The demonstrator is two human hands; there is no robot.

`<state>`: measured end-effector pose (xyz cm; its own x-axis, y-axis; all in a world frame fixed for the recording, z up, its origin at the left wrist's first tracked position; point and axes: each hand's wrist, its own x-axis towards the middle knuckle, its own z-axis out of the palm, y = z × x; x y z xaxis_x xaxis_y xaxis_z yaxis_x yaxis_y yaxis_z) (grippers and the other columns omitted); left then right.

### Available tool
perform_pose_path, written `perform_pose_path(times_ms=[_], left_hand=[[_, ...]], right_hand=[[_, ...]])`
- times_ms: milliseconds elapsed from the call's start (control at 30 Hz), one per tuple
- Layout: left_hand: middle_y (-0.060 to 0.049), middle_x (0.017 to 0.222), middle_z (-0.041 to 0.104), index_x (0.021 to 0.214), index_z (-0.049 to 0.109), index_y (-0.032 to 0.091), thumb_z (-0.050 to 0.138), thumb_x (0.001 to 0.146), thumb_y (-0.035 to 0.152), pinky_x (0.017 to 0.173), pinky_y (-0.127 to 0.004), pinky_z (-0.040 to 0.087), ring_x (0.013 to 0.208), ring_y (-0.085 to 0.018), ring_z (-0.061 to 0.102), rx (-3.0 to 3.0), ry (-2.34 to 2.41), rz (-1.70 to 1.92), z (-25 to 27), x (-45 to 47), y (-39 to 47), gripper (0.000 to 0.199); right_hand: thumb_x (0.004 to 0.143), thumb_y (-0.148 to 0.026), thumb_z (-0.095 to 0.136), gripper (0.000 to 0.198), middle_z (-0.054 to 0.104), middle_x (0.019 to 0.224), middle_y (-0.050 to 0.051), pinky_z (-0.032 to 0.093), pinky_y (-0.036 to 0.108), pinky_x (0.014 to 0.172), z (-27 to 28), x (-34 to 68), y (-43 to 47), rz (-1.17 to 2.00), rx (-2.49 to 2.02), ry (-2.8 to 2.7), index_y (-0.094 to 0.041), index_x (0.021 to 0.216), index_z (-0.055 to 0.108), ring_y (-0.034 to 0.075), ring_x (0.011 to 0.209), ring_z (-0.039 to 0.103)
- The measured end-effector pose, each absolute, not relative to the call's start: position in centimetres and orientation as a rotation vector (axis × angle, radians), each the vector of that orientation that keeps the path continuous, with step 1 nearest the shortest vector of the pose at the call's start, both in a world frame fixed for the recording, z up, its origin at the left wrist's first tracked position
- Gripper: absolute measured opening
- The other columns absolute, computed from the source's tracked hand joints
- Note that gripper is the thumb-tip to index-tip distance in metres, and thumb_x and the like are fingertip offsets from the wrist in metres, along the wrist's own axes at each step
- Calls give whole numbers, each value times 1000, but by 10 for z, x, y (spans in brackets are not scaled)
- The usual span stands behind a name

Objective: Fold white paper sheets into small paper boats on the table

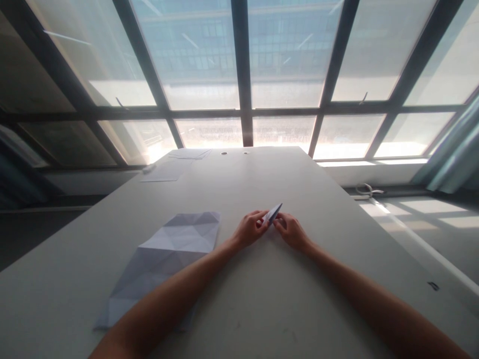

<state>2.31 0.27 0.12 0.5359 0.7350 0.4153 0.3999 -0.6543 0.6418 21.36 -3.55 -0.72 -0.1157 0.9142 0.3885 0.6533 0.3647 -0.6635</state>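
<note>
A small piece of folded paper [273, 213], narrow and pointed at its upper end, stands tilted between my two hands above the white table. My left hand [250, 228] closes on its left side, thumb and fingers pinching it. On the other side, the curled fingers of my right hand [292, 230] grip its lower right edge. Under and beside my left forearm lies a large creased sheet of paper [175, 249], partly covered by the arm. Its fold lines stand up slightly from the surface.
Flat white sheets [164, 172] rest at the far left of the table [337, 259]. Two round holes show near its far edge. A small dark mark [433, 285] is at the right. Large windows rise beyond, and a white cable loop [368, 189] sits past the right edge.
</note>
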Motion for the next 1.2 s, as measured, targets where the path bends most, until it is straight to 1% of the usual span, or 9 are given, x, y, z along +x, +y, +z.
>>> perform_pose_path(times_ms=[300,533,667,733,833,933,1033,1100,1200], left_hand=[[-7,116,65,128,62,24,55,90,25,69,-25,59,83,-14,67,2171,804,934,3,25,1,38],[-8,116,66,123,65,19,56,85,16,69,-26,59,79,-14,67,2073,895,1026,-1,26,8,39],[-8,112,69,113,72,18,51,87,14,76,-27,57,97,-20,66,2089,905,1034,-4,25,12,33],[-9,113,69,112,73,17,51,86,12,85,-31,55,102,-22,66,2134,938,1032,-6,24,12,34],[-9,120,68,111,73,18,49,85,9,102,-37,47,111,-22,63,2283,1005,967,-10,22,13,37],[-7,128,65,110,74,22,49,86,13,111,-40,37,125,-23,55,2456,1044,802,-12,20,14,36],[-7,138,57,125,66,23,50,91,26,115,-39,31,134,-22,46,2571,1083,640,-11,18,12,38],[-9,147,47,139,52,20,47,95,39,117,-40,26,140,-23,38,2640,1097,517,-9,18,10,48],[-10,156,30,151,32,17,32,99,54,119,-43,16,146,-23,22,2718,1084,344,-8,17,6,63]], right_hand=[[90,-37,53,34,72,107,8,48,35,91,-10,215,-33,486,-1354,-1786,-21,117,66,24,102,65],[87,-19,45,37,74,103,4,50,31,83,-7,216,-34,502,-1324,-1767,-22,115,68,22,91,67],[89,-16,41,40,71,113,4,47,32,92,-11,219,-32,396,-1326,-1795,-23,119,68,21,104,64],[90,-16,40,40,71,113,6,45,32,95,-14,220,-31,334,-1367,-1847,-22,117,70,22,106,62],[92,-16,41,39,68,118,9,42,34,99,-16,218,-32,243,-1474,-1956,-20,117,70,22,112,58],[92,-19,44,39,60,131,11,37,37,104,-13,215,-37,161,-1594,-2079,-21,123,67,24,122,51],[95,-30,46,39,55,138,11,35,41,105,-10,213,-41,126,-1647,-2150,-23,129,62,27,127,47],[96,-39,44,41,54,139,11,34,41,106,-9,213,-42,125,-1660,-2153,-23,131,61,27,128,46],[95,-43,47,47,53,141,11,32,39,108,-12,213,-40,141,-1679,-2140,-21,135,56,26,130,45]])
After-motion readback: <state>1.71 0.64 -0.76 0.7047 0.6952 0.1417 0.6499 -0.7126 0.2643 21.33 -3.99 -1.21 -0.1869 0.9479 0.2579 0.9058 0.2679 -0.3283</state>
